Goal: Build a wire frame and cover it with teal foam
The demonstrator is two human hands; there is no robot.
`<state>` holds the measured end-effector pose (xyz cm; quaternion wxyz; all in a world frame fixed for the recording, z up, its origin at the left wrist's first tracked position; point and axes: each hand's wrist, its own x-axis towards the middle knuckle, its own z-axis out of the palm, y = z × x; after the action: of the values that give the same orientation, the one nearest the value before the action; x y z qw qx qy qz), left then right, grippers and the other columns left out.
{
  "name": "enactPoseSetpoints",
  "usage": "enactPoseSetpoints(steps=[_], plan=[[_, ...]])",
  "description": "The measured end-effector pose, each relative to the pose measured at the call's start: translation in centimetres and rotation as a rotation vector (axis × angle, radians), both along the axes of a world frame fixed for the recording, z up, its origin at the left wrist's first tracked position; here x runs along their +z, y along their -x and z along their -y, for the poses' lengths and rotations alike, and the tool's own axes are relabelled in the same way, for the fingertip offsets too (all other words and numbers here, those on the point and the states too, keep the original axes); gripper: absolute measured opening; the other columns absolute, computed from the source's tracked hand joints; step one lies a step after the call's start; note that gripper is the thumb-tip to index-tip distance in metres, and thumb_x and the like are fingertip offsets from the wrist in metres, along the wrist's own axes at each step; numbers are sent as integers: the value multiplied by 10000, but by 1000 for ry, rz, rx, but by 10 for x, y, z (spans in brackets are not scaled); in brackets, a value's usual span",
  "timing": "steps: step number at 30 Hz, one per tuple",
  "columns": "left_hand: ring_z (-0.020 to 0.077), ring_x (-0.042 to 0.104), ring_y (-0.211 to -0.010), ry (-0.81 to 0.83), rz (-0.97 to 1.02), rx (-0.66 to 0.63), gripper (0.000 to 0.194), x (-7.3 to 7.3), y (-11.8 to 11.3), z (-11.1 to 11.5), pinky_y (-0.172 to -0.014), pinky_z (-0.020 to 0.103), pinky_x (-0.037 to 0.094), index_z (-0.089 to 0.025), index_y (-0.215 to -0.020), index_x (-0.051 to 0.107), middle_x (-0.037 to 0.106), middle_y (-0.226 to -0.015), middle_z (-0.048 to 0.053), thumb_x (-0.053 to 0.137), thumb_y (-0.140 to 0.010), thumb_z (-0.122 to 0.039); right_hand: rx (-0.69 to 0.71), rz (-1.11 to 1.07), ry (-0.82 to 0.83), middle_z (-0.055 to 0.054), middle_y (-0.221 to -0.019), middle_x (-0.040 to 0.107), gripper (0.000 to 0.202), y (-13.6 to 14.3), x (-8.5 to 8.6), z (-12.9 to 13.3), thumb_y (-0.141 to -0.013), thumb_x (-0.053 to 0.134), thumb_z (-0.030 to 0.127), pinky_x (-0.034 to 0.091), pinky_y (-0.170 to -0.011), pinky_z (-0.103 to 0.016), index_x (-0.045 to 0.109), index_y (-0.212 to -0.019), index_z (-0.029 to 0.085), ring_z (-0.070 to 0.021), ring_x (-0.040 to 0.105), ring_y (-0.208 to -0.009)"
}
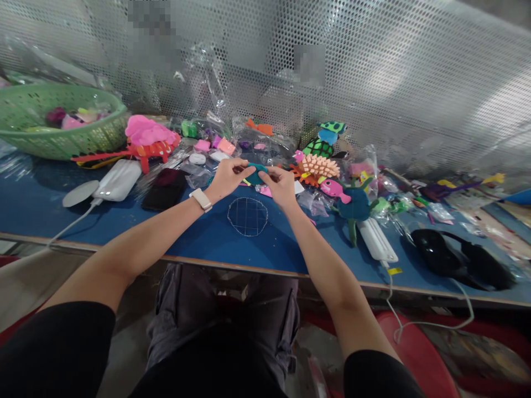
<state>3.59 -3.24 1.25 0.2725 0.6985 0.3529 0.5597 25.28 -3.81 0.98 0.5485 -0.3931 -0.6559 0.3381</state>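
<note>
L hand (227,178) and R hand (282,185) both pinching the teal piece (257,174), ends hidden by the grip, just past the gridded circle (248,216) on the table (207,240)! Basket (112,122) cut off at L edge; bagged bits (271,148) behind, hard to ID thru plastic.

The person wears a plain black top (215,359) whose short sleeves (62,345) end above the elbows. A smooth, pale cream band (201,200) circles the wrist of the left hand (227,178). The trousers (180,315) are dark grey with a purplish cast, loose and creased along both legs.
</note>
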Motion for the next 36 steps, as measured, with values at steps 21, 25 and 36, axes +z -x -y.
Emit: enactPoseSetpoints(steps=[21, 25, 36], plan=[[222, 781, -827, -66, -103, -29, 316, 2, -4, 4, -758, 396, 625, -257, -974, 908, 875, -957, 87, 857, -1000, -567, -110, 9, -138, -66, -1054, 893, 647, 2, 2, 5, -875, 838, 936, 696, -907, -489, 918, -1020, 311, -279, 821, -976], [204, 767, -821, -76, -139, -9, 252, 0, -4, 5, -776, 391, 625, -270, -1013, 908, 882, -1035, 81, 873, -990, -518, -130, -4, -139, -49, -1011, 877, 638, 2, 0, 2, -848, 854, 945, 660, -875, -455, 909, -930, 314, -261, 803, -964], [223, 775, -874, -111, -150, 29, 286, -2, -3, 4, -803, 389, 614, -245, -981, 842, 869, -1025, 88, 792, -1061, -515, -59, 67, -77, -67, -1195, 915, 691, 4, 5, 10, -868, 857, 920, 680, -877, -447, 920, -1182, 308, -265, 832, -1021]])
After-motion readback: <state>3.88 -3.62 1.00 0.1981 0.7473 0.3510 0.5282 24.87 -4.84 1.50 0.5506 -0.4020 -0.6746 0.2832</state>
